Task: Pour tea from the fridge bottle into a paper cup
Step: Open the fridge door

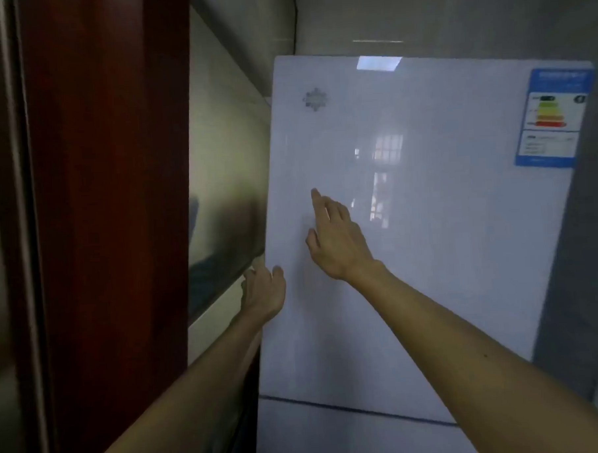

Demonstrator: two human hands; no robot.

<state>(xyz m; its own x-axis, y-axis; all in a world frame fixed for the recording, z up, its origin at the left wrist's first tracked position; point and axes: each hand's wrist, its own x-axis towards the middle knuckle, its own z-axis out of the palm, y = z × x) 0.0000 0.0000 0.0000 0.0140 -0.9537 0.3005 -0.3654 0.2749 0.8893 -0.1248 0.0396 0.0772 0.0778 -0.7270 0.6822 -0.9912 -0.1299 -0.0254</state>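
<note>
- At the fridge [334,440] front, found the upper door [444,220] closed, with the dark seam [350,409] to the lower section showing beneath it.
- Hooked the left grip [263,289] round the door's left edge: fingers curled out of sight behind the rim, thumb laid on the white face, pinching the edge between them.
- Judged as set there because no handle showed, leaving that edge as the only purchase for a pull.
- Held the right grip [336,238] spread before the door face, forefinger straight and pointing up and left, other fingers loosely bent, nothing held.
- Could not tell whether that fingertip touched the gloss or hung just off it.
- Judged that grip as placed to steady the door or to be ready to reach inside, not to do the pulling.
- Saw no bottle and no cup anywhere; presumed the bottle to be behind the closed door, so reckoned the task barely begun.
- Noted a blue label [553,119] at the door's top right corner and a small snowflake badge [315,99] near the top left, both well apart from either grip.
- Noted a red-brown panel [111,200] close on the left, leaving only a narrow gap beside the left grip; judged this might cramp that arm during the pull.
</note>
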